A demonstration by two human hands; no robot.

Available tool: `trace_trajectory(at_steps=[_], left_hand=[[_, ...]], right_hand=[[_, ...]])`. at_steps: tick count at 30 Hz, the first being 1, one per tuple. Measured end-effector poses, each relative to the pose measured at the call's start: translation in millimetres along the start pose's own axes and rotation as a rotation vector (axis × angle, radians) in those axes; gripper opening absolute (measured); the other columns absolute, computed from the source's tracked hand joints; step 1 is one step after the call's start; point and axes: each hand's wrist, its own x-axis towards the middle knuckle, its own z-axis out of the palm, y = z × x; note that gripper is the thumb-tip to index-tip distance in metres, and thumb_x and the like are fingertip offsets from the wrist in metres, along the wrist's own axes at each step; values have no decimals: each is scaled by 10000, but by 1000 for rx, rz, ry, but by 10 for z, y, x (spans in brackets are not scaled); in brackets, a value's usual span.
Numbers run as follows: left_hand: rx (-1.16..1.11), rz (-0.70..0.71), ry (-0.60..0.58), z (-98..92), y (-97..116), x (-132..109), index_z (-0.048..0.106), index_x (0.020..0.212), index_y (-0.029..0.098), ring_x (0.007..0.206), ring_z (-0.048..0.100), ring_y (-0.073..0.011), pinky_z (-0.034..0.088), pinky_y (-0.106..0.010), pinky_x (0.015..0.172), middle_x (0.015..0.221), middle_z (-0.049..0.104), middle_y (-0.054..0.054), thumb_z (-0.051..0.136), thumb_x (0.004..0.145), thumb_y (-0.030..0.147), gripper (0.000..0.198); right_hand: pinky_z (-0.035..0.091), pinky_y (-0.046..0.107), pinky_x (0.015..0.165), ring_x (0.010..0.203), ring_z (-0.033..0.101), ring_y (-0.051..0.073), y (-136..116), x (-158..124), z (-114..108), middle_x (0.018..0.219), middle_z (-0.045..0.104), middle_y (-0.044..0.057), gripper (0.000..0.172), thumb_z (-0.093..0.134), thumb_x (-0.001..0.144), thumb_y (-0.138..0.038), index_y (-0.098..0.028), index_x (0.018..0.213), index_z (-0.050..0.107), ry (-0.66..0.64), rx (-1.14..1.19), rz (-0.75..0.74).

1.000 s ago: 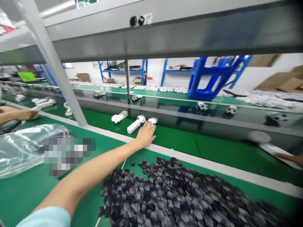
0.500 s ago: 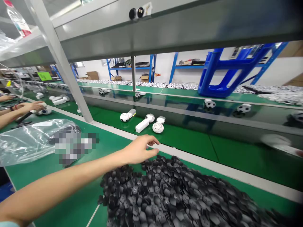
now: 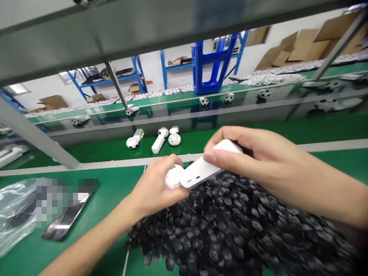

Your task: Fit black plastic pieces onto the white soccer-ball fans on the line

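A white handheld fan (image 3: pixel 201 172) with a round head and a long handle is held up between my two hands. My left hand (image 3: pixel 156 184) is closed around the round head, which its fingers partly cover. The far end of the handle lies in the grip of my right hand (image 3: pixel 253 157), thumb on top. Just below the fan, a broad heap of small black plastic pieces (image 3: pixel 224 218) spreads over the green table (image 3: pixel 112 218).
Several white fans (image 3: pixel 158 143) with football-patterned heads lie on the green conveyor belt (image 3: pixel 100 147) beyond the pale rail. A phone (image 3: pixel 70 214) and a clear plastic bag (image 3: pixel 17 218) lie at left. A grey shelf beam (image 3: pixel 143 34) crosses overhead. A blue stool (image 3: pixel 211 69) stands behind.
My right hand has come in from the right with the white fan. My left hand, earlier holding nothing above the black pieces, now grips its head. The view has turned right.
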Motion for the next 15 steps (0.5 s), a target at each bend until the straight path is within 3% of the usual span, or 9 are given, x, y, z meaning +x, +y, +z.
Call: trace_trajectory(at_steps=[3,4,6,7,8,10,11,13,15], left_hand=[[-120,-47,-81,-95,-3,-88,753,972,196,768,628,-181,444,-285,660,868,720,6,857,819,232,188],[-164,-69,-87,-122,-5,-117,757,1001,201,749,639,-173,470,-269,631,885,731,6,855,854,275,191],[-322,-163,-73,-185,-1,-167,743,1163,220,703,682,-177,516,-246,518,966,764,-12,836,933,407,311],[-437,-230,-48,-223,8,-185,719,1238,232,692,707,-187,529,-240,456,1009,772,-23,837,948,467,391],[-562,-298,-11,-264,24,-197,704,1270,240,694,731,-201,536,-237,406,1030,773,-31,858,940,501,448],[-802,-415,83,-342,69,-201,730,1199,222,733,761,-221,593,-243,397,995,763,-37,931,890,477,448],[-902,-452,138,-371,96,-194,755,1130,202,763,769,-229,640,-260,430,962,757,-42,949,875,437,397],[-1057,-509,225,-398,147,-169,803,1064,161,851,792,-257,738,-334,549,956,761,-71,908,918,368,274],[-1183,-583,281,-381,178,-142,836,1108,136,933,812,-284,789,-421,693,1015,775,-103,848,973,320,229]], right_hand=[[379,290,512,649,534,154,-71,-33,103,764,643,-38,392,717,1028,-664,-280,959,749,71,137,-95],[436,286,545,678,573,166,-43,-47,137,804,660,-39,373,665,1068,-665,-304,1119,746,118,173,-119],[551,300,643,767,667,198,68,-84,216,905,709,-34,448,515,1145,-669,-349,1450,592,164,165,-111],[583,318,680,806,707,213,141,-103,263,946,738,-25,451,480,1166,-641,-355,1511,535,154,105,-91],[593,336,698,831,739,230,217,-122,317,967,769,-13,391,526,1165,-580,-345,1473,575,106,8,-64],[579,364,713,863,790,277,362,-150,451,969,823,12,121,747,1066,-346,-297,1175,769,-65,-195,-29],[571,376,713,865,808,304,423,-160,530,955,838,23,67,812,995,-215,-272,1029,816,-154,-275,-23],[570,401,702,860,826,352,511,-171,701,934,846,50,164,829,931,-78,-239,917,857,-275,-414,-14],[592,439,700,892,831,405,561,-174,856,934,841,94,122,827,953,-91,-200,944,880,-316,-514,-3]])
